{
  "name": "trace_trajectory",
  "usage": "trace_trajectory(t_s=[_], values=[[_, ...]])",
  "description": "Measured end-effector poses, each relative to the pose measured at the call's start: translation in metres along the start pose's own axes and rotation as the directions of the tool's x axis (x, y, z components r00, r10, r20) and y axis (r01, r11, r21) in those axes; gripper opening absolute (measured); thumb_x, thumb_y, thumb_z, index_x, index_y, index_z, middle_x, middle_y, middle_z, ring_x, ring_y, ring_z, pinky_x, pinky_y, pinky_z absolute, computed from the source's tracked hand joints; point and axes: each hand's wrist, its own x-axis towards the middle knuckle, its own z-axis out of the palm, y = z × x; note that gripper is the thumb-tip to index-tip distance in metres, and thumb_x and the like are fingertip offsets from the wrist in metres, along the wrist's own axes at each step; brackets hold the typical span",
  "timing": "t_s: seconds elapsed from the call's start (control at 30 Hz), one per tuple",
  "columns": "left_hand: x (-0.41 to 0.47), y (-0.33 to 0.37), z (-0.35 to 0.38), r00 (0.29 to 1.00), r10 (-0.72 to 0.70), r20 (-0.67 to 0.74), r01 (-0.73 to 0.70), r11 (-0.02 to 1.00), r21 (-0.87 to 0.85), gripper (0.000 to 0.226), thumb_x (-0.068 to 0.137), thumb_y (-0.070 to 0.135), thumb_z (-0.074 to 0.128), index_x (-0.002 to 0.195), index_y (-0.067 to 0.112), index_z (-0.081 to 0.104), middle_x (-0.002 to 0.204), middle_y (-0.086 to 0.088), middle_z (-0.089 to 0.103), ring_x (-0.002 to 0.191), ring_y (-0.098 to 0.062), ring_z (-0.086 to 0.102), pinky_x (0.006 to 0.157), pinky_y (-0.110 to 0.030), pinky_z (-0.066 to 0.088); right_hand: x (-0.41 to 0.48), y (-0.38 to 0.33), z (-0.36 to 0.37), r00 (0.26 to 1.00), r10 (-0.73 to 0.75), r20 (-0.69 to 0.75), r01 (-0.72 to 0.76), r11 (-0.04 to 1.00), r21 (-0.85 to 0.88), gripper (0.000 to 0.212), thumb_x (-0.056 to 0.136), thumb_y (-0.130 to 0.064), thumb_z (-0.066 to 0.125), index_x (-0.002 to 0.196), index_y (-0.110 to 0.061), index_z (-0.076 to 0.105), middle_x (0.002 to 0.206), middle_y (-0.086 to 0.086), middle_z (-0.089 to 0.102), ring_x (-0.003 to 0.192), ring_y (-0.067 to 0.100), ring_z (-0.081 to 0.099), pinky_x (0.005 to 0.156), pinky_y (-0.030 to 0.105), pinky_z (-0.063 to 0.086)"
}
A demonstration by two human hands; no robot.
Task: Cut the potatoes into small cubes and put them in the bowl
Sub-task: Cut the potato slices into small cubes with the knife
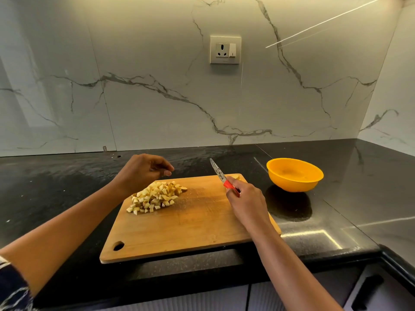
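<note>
Gleaming black countertop (67, 176), veined marble backsplash (134, 63)

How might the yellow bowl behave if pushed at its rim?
The bowl looks empty and plastic, so probably light. Its base seems narrower than its rim, so it may tip. On the glossy counter it could slide.

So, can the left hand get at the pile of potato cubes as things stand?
Probably yes. The left hand hovers just behind the potato cubes, holding nothing, with nothing between them; the right hand holds the knife aside.
</note>
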Motion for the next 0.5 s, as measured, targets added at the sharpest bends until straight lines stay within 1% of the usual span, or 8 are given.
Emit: trace_trajectory(t_s=[0.1, 0.2, 0.27, 0.3, 0.33, 0.4, 0.47, 0.5], values=[[-0.002, 0.000, -0.006, 0.999, -0.046, -0.003, 0.046, 0.998, -0.047, 0.012, 0.083, 0.016, 0.069, 0.094, 0.017, 0.071, 0.081, 0.010, 0.070, 0.078, -0.002, 0.067, 0.073, -0.013, 0.052, 0.000, 0.001, -0.001, 1.000, -0.004, -0.006, 0.004, 1.000, 0.007, 0.041, 0.098, -0.029, 0.050, 0.139, -0.030, 0.045, 0.118, -0.002, 0.064, 0.074, 0.003, 0.043, 0.072, 0.016, 0.036], [-0.006, 0.001, -0.009, 0.999, 0.014, 0.040, -0.018, 0.995, 0.096, 0.005, 0.080, 0.020, 0.072, 0.086, 0.021, 0.071, 0.072, 0.018, 0.065, 0.072, 0.001, 0.062, 0.067, -0.016, 0.047, 0.000, 0.001, -0.002, 1.000, -0.009, -0.010, 0.009, 1.000, 0.021, 0.041, 0.098, -0.031, 0.049, 0.138, -0.029, 0.046, 0.119, -0.002, 0.064, 0.071, 0.000, 0.043, 0.072, 0.014, 0.037], [-0.008, -0.001, -0.008, 0.995, 0.065, 0.078, -0.077, 0.984, 0.161, 0.010, 0.081, 0.015, 0.073, 0.089, 0.020, 0.072, 0.078, 0.018, 0.065, 0.067, 0.004, 0.060, 0.086, -0.025, 0.047, -0.001, 0.000, -0.003, 1.000, -0.011, -0.014, 0.011, 1.000, 0.020, 0.041, 0.098, -0.031, 0.049, 0.138, -0.028, 0.046, 0.121, -0.002, 0.063, 0.078, 0.001, 0.046, 0.076, 0.017, 0.037], [-0.008, -0.001, -0.006, 0.994, 0.072, 0.086, -0.085, 0.984, 0.158, 0.012, 0.081, 0.013, 0.072, 0.092, 0.018, 0.072, 0.083, 0.015, 0.067, 0.069, 0.004, 0.061, 0.096, -0.031, 0.043, -0.001, 0.001, -0.003, 1.000, -0.011, -0.016, 0.011, 1.000, 0.023, 0.040, 0.098, -0.031, 0.049, 0.138, -0.028, 0.047, 0.122, -0.002, 0.063, 0.083, 0.002, 0.049, 0.076, 0.017, 0.036], [-0.009, 0.000, -0.005, 0.994, 0.064, 0.083, -0.075, 0.988, 0.135, 0.013, 0.082, 0.014, 0.071, 0.094, 0.016, 0.073, 0.085, 0.011, 0.069, 0.072, 0.001, 0.063, 0.099, -0.034, 0.044, -0.001, 0.002, -0.004, 1.000, -0.009, -0.023, 0.010, 1.000, 0.028, 0.040, 0.098, -0.031, 0.049, 0.138, -0.027, 0.047, 0.122, -0.002, 0.063, 0.091, 0.004, 0.053, 0.077, 0.018, 0.037], [-0.010, 0.005, -0.002, 0.998, 0.040, 0.053, -0.045, 0.995, 0.088, 0.012, 0.082, 0.021, 0.070, 0.093, 0.017, 0.073, 0.078, 0.008, 0.071, 0.068, -0.003, 0.066, 0.080, -0.030, 0.056, 0.003, 0.005, -0.006, 0.999, -0.005, -0.048, 0.007, 0.999, 0.049, 0.040, 0.097, -0.030, 0.051, 0.137, -0.027, 0.048, 0.123, -0.003, 0.063, 0.105, 0.010, 0.057, 0.082, 0.021, 0.040], [-0.009, 0.010, 0.002, 0.999, 0.013, 0.033, -0.014, 0.999, 0.046, 0.016, 0.082, 0.029, 0.066, 0.091, 0.017, 0.073, 0.071, 0.010, 0.070, 0.060, -0.002, 0.064, 0.061, -0.018, 0.054, 0.009, 0.009, -0.009, 0.996, -0.012, -0.092, 0.017, 0.998, 0.053, 0.040, 0.096, -0.029, 0.053, 0.136, -0.025, 0.050, 0.124, -0.003, 0.063, 0.108, 0.012, 0.058, 0.086, 0.025, 0.046], [-0.006, 0.012, 0.005, 0.999, -0.007, 0.035, 0.006, 1.000, 0.025, 0.022, 0.083, 0.033, 0.063, 0.092, 0.016, 0.073, 0.071, 0.011, 0.070, 0.055, -0.003, 0.062, 0.056, -0.014, 0.051, 0.013, 0.013, -0.012, 0.992, -0.017, -0.122, 0.024, 0.998, 0.053, 0.040, 0.096, -0.028, 0.054, 0.136, -0.023, 0.051, 0.122, -0.002, 0.064, 0.105, 0.011, 0.059, 0.085, 0.025, 0.048]])
